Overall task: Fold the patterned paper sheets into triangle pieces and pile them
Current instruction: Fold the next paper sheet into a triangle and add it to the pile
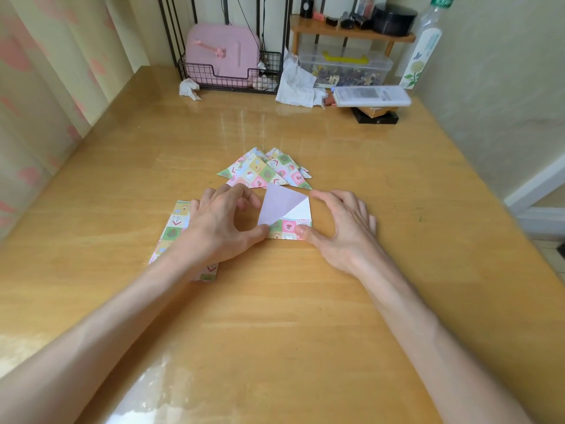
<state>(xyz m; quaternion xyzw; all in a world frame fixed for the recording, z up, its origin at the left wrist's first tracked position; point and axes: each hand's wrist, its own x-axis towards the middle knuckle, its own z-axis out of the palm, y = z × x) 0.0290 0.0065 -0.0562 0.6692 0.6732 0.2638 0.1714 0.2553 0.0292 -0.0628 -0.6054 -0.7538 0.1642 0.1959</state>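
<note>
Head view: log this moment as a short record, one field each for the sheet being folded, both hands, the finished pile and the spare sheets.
sheet in work: partly folded sheet, plain side turned over the pattern, on the table
left hand: thumb and fingers pinch its left edge
right hand: thumb presses its lower right part
finished: triangle pile, just beyond it
spare: flat patterned sheets, partly under the left forearm

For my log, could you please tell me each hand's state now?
Left hand: curled at half-folded paper sheet; grip cannot be told.
Right hand: open, pressing it.
</note>
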